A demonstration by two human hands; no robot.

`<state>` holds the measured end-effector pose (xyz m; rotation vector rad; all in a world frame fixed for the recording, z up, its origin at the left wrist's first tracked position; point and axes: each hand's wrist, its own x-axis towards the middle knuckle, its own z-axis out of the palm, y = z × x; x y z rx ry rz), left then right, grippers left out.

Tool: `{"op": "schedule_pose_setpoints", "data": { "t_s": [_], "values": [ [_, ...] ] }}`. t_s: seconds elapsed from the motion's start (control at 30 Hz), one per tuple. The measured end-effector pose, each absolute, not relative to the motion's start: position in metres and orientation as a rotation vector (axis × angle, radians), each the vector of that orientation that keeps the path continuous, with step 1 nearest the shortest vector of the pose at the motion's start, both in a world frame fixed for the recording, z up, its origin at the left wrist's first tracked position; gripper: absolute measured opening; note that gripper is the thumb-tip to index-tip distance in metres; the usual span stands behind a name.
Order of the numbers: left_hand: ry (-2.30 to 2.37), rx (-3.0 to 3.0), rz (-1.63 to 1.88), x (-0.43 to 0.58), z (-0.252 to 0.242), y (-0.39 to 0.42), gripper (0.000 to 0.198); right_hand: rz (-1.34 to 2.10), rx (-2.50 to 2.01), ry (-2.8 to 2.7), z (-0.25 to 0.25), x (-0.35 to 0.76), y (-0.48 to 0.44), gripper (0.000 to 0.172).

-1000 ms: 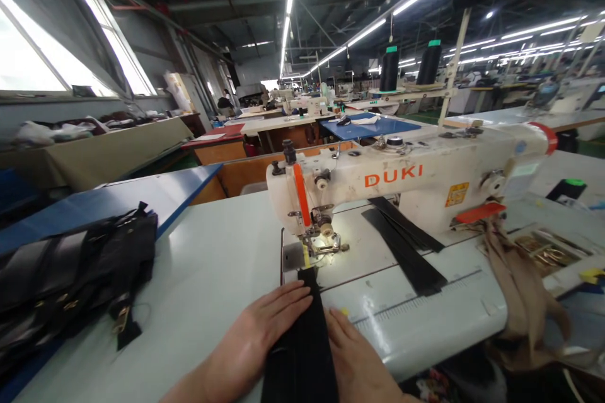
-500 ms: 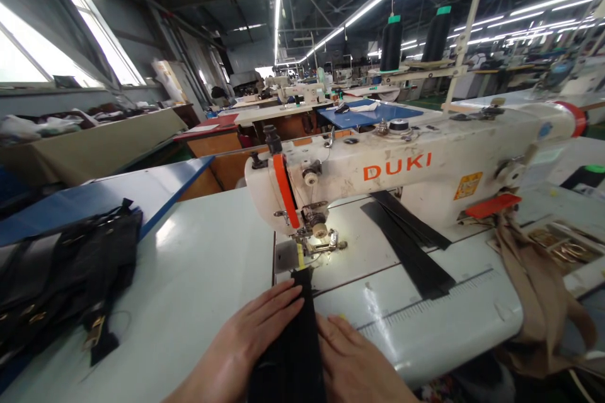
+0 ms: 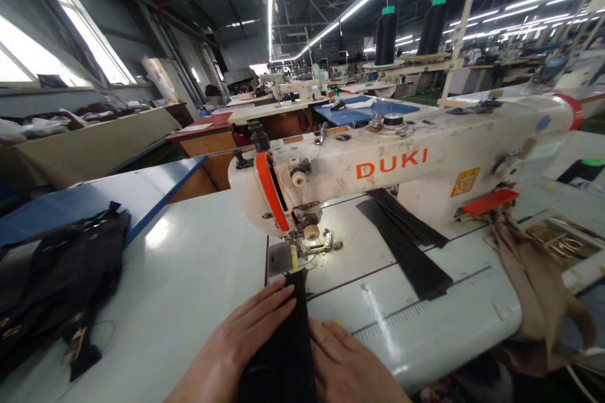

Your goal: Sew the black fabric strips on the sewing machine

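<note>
A black strip of fabric or webbing (image 3: 288, 352) runs from the bottom of the view up to the front of a white DUKI sewing machine (image 3: 340, 179). Its far end lies just before the lit presser foot and needle area (image 3: 312, 247). My left hand (image 3: 243, 334) rests flat on the strip's left side, fingers stretched toward the machine, thumb hidden. My right hand (image 3: 347, 356) lies along the right edge, fingers flat and close together against it; its thumb cannot be made out. Both hands are open, pressing on or beside the strip.
Loose black strips (image 3: 406, 249) lie under the machine arm. At left is a pile of black straps with metal clasps (image 3: 61, 283). Tan straps (image 3: 524, 283) hang at right near a tray of brass-coloured rings (image 3: 560, 242). Black thread cones (image 3: 385, 38) stand behind the machine.
The whole view has shifted slightly, so the machine and table sit a bit further left. Both hands keep their places on the strip, which shows little movement relative to the machine.
</note>
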<state>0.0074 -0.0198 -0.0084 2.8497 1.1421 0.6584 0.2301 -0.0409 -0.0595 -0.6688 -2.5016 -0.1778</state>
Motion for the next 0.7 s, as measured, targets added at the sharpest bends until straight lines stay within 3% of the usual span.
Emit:
{"op": "schedule_pose_setpoints", "data": {
  "t_s": [0.7],
  "values": [
    [1.161,2.868,0.659,0.0109,-0.0069,-0.0187,0.039,-0.110,-0.695,-2.463,-0.0661,0.2265,-0.0409,0.043]
  ]
}}
